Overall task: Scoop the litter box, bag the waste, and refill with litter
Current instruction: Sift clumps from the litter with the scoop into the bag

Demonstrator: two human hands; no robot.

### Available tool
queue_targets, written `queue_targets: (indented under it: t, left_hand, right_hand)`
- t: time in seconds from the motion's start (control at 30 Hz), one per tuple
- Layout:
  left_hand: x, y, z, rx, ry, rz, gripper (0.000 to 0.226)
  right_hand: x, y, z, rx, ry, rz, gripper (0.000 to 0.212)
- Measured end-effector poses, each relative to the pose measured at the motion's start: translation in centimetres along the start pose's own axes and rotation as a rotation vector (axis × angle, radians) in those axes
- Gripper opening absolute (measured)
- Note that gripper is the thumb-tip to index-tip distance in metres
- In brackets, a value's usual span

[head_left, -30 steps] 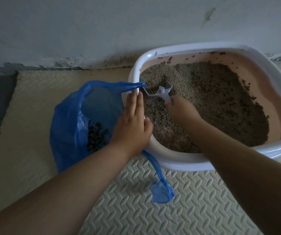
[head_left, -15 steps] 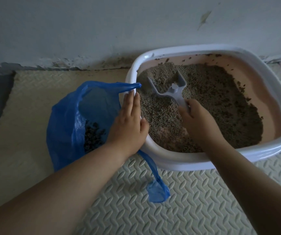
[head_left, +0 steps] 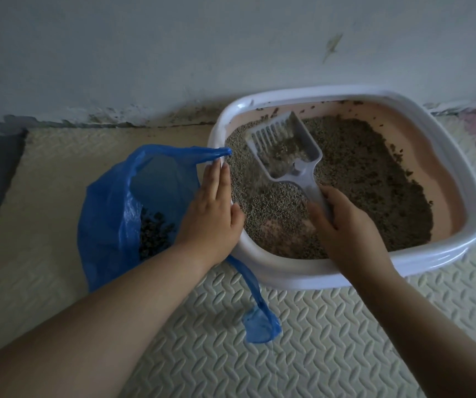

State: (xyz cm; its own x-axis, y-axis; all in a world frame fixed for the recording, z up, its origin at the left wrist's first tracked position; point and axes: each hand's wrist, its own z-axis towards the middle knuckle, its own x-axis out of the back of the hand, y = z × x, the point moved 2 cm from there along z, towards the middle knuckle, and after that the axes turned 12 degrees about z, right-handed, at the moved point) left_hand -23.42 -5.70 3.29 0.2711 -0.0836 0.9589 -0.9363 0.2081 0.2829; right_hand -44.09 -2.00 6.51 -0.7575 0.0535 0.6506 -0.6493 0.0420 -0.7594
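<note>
Gripping scoop (head_left: 288, 156) w/ right hand (head_left: 345, 228), holding it over litter box (head_left: 288, 278). Left hand (head_left: 211, 216), fingers straight, is pressing bag (head_left: 107, 225) onto box's left rim.

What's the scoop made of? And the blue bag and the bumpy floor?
The scoop looks like hard greyish plastic: smooth, stiff, with moulded slots. The blue bag seems to be thin plastic film: shiny, crinkled, partly see-through. The floor mat is probably foam, judging by its pressed pattern, but that's a guess.
</note>
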Motion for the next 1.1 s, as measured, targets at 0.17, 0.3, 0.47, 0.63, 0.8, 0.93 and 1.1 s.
queue_targets:
  t: [0.17, 0.3, 0.47, 0.63, 0.8, 0.93, 1.1]
  left_hand:
    - [0.1, 0.1, 0.0, 0.011, -0.01, 0.002, 0.066]
    - [0.4, 0.3, 0.1, 0.026, -0.043, 0.055, 0.067]
    - [0.7, 2.3, 1.5, 0.125, -0.092, 0.058, 0.077]
    - [-0.4, 3.4, 3.2, 0.094, 0.016, 0.254, 0.074]
    - [-0.9, 3.6, 3.3, 0.078, -0.009, 0.371, 0.075]
    - [-0.8, 3.7, 3.3, 0.081, -0.004, 0.376, 0.076]
    - [-0.7, 3.6, 3.2, 0.066, -0.001, 0.34, 0.076]
  right_hand:
    - [0.2, 0.6, -0.3, -0.078, 0.022, 0.047, 0.023]
    - [2.0, 2.0, 0.1, -0.208, -0.006, -0.019, 0.019]
    - [5.5, 4.1, 1.1, -0.381, -0.054, -0.151, 0.028]
    - [8.0, 5.1, 1.9, -0.514, -0.146, -0.285, 0.039]
    - [9.3, 5.1, 2.6, -0.603, -0.312, -0.337, 0.044]
    - [9.3, 4.3, 3.6, -0.644, -0.378, -0.376, 0.038]
    - [8.5, 4.5, 6.3, -0.665, -0.343, -0.416, 0.029]
